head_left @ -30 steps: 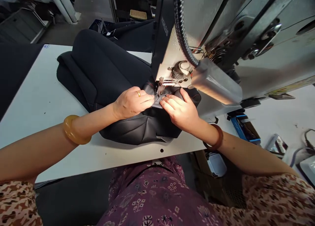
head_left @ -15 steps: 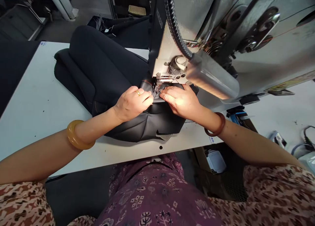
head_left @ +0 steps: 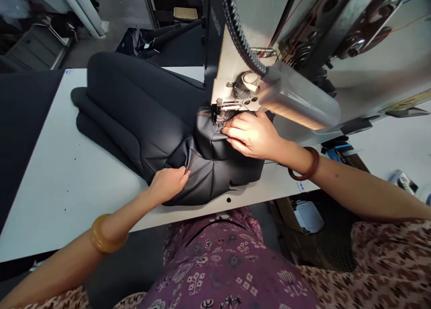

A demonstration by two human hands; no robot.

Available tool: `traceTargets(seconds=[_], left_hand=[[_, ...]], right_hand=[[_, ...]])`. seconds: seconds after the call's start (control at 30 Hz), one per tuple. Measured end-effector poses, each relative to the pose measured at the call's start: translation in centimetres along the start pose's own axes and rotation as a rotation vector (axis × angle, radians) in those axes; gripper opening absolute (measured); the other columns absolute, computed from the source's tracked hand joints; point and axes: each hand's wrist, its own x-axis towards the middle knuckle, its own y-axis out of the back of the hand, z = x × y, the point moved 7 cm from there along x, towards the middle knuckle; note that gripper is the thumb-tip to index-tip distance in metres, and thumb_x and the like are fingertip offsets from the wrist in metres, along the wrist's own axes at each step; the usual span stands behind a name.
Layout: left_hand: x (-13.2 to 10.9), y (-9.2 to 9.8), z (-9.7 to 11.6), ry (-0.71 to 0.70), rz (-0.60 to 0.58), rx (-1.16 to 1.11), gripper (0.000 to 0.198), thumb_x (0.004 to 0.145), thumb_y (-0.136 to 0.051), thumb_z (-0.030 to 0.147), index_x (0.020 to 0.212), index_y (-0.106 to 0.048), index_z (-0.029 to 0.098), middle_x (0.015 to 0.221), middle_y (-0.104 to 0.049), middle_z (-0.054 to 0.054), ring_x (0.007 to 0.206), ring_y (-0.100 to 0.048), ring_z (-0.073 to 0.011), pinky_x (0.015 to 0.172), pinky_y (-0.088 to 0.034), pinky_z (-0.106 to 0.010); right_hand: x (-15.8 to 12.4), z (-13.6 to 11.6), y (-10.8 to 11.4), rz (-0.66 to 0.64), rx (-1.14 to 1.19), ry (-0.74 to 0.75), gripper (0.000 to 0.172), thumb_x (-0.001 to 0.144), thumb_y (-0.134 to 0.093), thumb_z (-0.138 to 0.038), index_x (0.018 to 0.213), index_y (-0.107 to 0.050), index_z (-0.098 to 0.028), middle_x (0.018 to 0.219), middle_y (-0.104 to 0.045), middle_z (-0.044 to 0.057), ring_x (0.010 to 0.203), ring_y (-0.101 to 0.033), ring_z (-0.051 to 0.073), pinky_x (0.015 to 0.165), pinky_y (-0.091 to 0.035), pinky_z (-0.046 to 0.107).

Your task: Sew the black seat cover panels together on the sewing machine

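Observation:
A large black leather-like cover (head_left: 134,107) with red stitching lies bunched on the white table, part of it under the sewing machine's presser foot (head_left: 219,116). My left hand (head_left: 170,183) is closed on a fold of the cover, near its front edge. Beside the presser foot, my right hand (head_left: 251,134) rests on the cover, its fingers bent and close together against the material; the fingertips sit just right of the foot. Whether they pinch the material or only press it, I cannot make out.
The sewing machine (head_left: 215,39) rises at the back right, with a lamp (head_left: 299,95) on a braided flexible arm over my right hand. The white table (head_left: 43,165) extends left. Below the table at right stands a box holding a pale plastic container (head_left: 308,215).
My left hand has left the presser foot area and moved down and left, now gripping a fold nearer the front edge. My right hand stays by the foot. The view has shifted slightly.

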Motion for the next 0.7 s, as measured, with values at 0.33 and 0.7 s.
traceTargets(seconds=[0.33,0.7], left_hand=[[2.5,11.2,3.0,-0.768,0.937,0.219,0.023,0.09,-0.048,0.018,0.108,-0.063,0.016,0.11,-0.069,-0.006,0.106,-0.062,-0.0187,0.097,-0.046,-0.036],[2.8,11.1,4.1,-0.618,1.029,0.122,0.018,0.091,-0.051,0.021,0.093,-0.068,0.017,0.089,-0.074,-0.003,0.089,-0.069,-0.0158,0.077,-0.054,-0.027]], right_hand=[[-0.6,-2.0,0.4,0.079,-0.085,0.021,0.034,0.098,-0.029,-0.031,0.105,-0.061,-0.02,0.107,-0.067,0.004,0.103,-0.056,0.019,0.088,-0.039,0.039],[0.3,-0.6,0.2,0.036,-0.026,0.019,0.033,0.097,-0.032,-0.025,0.109,-0.063,-0.021,0.113,-0.066,0.005,0.104,-0.058,0.019,0.084,-0.043,0.035]])
